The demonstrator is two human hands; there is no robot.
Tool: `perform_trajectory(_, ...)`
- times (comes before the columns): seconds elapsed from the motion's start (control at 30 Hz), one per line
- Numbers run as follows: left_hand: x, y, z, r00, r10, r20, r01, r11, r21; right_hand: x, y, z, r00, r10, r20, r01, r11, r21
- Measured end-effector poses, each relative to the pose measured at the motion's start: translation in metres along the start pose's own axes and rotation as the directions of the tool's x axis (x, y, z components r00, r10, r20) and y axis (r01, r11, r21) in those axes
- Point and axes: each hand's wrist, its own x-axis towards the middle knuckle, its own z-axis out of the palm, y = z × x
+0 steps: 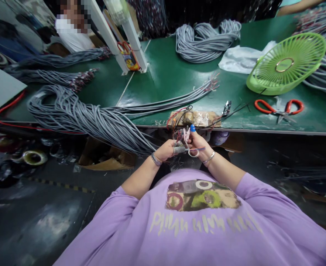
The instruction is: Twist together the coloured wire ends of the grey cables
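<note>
Wires in hand: thin red and blue wires (pixel 200 148) stick out between the two hands, just below the front edge of the green tabletop (pixel 163 81).
Left hand: the left hand (pixel 166 149) has its fingers pinching at the base of these wires.
Right hand: the right hand (pixel 200 143), a blue cover (pixel 192 128) on its thumb, has its fingers closed on a small pale-pink tool (pixel 186 135) with a white ring.
Front edge: a flat brown cardboard piece (pixel 201 119) lies just beyond the hands.
Left side: a thick bundle of grey cables (pixel 88 118) droops over the edge.
Right side: orange-handled scissors (pixel 280 112) lie open near a round green plastic fan (pixel 287 64).
Farther back: a looped grey cable coil (pixel 197 53) lies beside a crumpled whitish plastic bag (pixel 239 60).
</note>
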Motion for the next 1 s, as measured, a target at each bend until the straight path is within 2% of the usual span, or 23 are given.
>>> perform_trajectory(0.13,-0.017,-0.005,-0.010,0.996,0.072,0.050,-0.070,0.997,-0.025,-0.003,-0.004,0.004,0.997,-0.061,-0.044,0.062,0.998,0.028)
perform_trajectory(0.23,-0.034,-0.014,-0.018,0.993,0.103,0.057,-0.098,0.992,-0.083,-0.008,-0.004,0.000,0.994,-0.059,-0.092,0.058,0.998,-0.012)
perform_trajectory(0.3,-0.045,-0.021,-0.021,0.993,0.120,0.003,-0.118,0.980,-0.163,-0.016,0.000,-0.006,0.994,-0.056,-0.094,0.047,0.995,-0.090)
perform_trajectory(0.4,-0.055,-0.030,-0.023,0.980,0.113,-0.163,-0.160,0.938,-0.308,-0.037,0.010,-0.016,0.996,-0.091,-0.015,0.083,0.961,-0.263)
perform_trajectory(0.5,-0.057,-0.033,-0.023,0.972,0.080,-0.221,-0.159,0.917,-0.367,-0.059,0.017,-0.014,0.968,-0.226,0.111,0.251,0.894,-0.371)
perform_trajectory(0.6,-0.055,-0.033,-0.020,0.980,0.079,-0.181,-0.139,0.927,-0.348,-0.070,0.019,0.002,0.905,-0.368,0.213,0.425,0.783,-0.454)
perform_trajectory(0.73,-0.051,-0.033,-0.015,0.988,0.094,-0.122,-0.129,0.938,-0.323,-0.065,0.020,0.018,0.852,-0.359,0.381,0.523,0.593,-0.612)
perform_trajectory(0.8,-0.050,-0.031,-0.014,0.992,0.101,-0.077,-0.119,0.948,-0.294,-0.062,0.020,0.017,0.823,-0.397,0.406,0.563,0.485,-0.669)
perform_trajectory(0.83,-0.050,-0.029,-0.014,0.993,0.105,-0.054,-0.116,0.956,-0.270,-0.062,0.020,0.015,0.817,-0.423,0.393,0.567,0.460,-0.683)
perform_trajectory(0.9,-0.051,-0.025,-0.015,0.993,0.121,-0.017,-0.122,0.969,-0.215,-0.063,0.019,0.009,0.827,-0.448,0.341,0.543,0.477,-0.691)
perform_trajectory(1.0,-0.051,-0.017,-0.018,0.987,0.156,0.026,-0.151,0.979,-0.134,-0.069,0.018,0.001,0.864,-0.436,0.251,0.480,0.562,-0.674)
